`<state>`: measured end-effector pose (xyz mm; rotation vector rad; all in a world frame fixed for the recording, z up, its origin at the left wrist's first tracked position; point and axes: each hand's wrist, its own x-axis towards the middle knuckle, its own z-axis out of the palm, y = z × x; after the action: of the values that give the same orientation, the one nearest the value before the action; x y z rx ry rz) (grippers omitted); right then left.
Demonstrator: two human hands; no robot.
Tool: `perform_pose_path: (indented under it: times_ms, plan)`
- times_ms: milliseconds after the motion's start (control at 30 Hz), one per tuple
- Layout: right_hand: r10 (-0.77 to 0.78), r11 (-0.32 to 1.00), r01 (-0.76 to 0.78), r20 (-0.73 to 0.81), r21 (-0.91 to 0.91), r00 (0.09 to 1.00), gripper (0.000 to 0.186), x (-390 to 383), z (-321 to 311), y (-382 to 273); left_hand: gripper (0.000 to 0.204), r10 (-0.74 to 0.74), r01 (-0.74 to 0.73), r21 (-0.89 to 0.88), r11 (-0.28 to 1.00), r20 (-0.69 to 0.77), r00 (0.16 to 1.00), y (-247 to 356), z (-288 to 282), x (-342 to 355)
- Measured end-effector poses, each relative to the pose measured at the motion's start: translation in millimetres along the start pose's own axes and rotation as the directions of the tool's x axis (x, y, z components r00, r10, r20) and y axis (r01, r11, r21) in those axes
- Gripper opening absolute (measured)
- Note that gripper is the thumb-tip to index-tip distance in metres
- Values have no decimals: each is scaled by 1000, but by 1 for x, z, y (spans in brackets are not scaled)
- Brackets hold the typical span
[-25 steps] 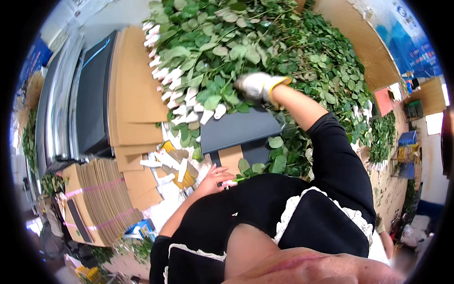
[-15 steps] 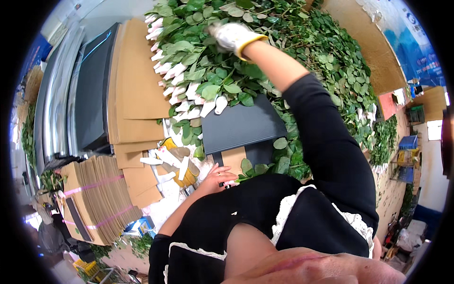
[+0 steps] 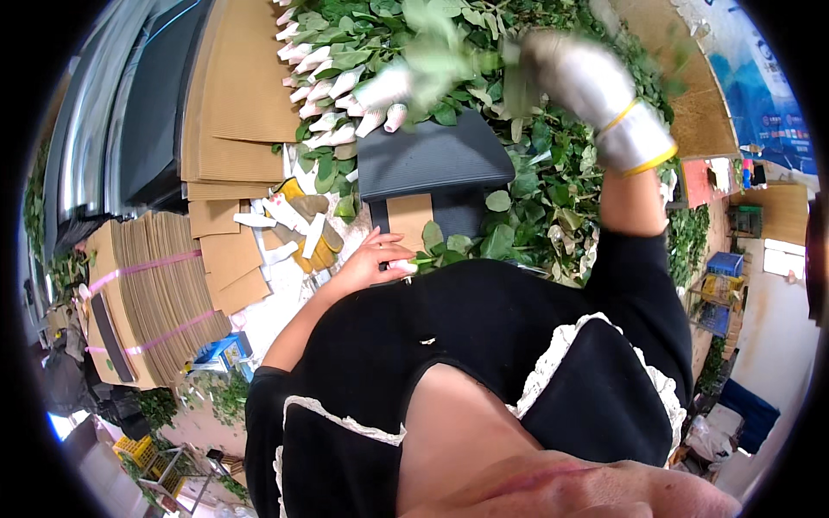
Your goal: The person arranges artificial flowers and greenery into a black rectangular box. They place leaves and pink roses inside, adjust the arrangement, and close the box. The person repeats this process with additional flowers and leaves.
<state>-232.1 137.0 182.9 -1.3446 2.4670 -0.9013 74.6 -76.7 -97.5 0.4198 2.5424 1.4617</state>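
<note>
My right hand [image 3: 587, 82], in a white glove with a yellow cuff edge, is raised over the right side of the leafy pile. It is smeared by motion and appears closed on the stem of a rose [image 3: 386, 88]; the rose's white-sleeved head and blurred leaves point left. Low at the table's near edge, my bare left hand [image 3: 370, 262] has its fingers closed round a second white-sleeved rose [image 3: 402, 266], green stem to the right. Ahead of it are a dark grey corrugated board [image 3: 436, 160] and a brown cardboard strip [image 3: 408, 216].
Many roses in white sleeves [image 3: 315, 86] lie heads left in a heap of foliage [image 3: 544, 160]. Brown cardboard sheets [image 3: 237, 95] stand at left, above a strapped cardboard stack [image 3: 160, 293]. Yellow-grey gloves [image 3: 319, 250] lie among loose white sleeves [image 3: 281, 211]. A brown panel [image 3: 704, 104] borders the right.
My right hand has swept from the far rose heads to the right, and a blurred rose now trails from it. My left hand stays near the table edge. The whole view has shifted slightly.
</note>
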Motion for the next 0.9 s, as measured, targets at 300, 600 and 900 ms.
perform_pose_path:
  times_ms: [300,600,900]
  plan:
    - [617,660,-210,361,-721,699,31,-28,66,50,34,-28,32,-59,998,58,998,5,-7,-1]
    - [337,882,-464,575,84,745,34,109,173,-4,33,15,-16,24,1000,45,999,-3,-1,8]
    - [-317,855,349,148,-384,937,34,145,67,-29,36,29,-28,10,1000,-11,1000,-6,0,2]
